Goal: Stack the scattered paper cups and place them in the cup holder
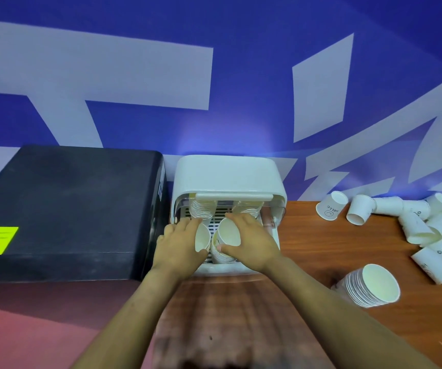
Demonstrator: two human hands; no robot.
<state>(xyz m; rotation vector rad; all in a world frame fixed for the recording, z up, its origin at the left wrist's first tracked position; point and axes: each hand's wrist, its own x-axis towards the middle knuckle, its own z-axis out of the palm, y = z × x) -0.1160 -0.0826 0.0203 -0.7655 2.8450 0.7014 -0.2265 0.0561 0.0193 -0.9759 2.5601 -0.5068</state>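
Left hand [181,242]: curled round a cup stack [202,239] at the front left of the holder [227,177], fingers over its far side and thumb under its near rim; the grip looks meant to steady the stack as it settles on the tray.

Right hand [249,237]: clamped on a second stack [226,242] just beside the first, fingers draped over the top, thumb pressed on the near side (probably to keep the nested cups from sliding apart).

Holder: white box against the blue wall [134,62], its front open; both held stacks lie on its slatted tray, mouths tilted up toward the camera.

Back stacks [201,210]: two more rows sit deeper under the lid, so the front slots are the ones being filled, I judge.

Waiting stack [371,286]: lies on its side on the table [321,235], well to the right of the holder, likely parked there for a later trip.

Loose cups [427,227]: scattered at the far right, tipped every way, not yet nested.

Black box [62,206]: just left of the holder, yellow label on top.

Hard to tell: how long the held stacks are (the hands cover them); whether they already rest fully on the tray; the label text is too blurred to read; the right edge cuts off the loose pile.
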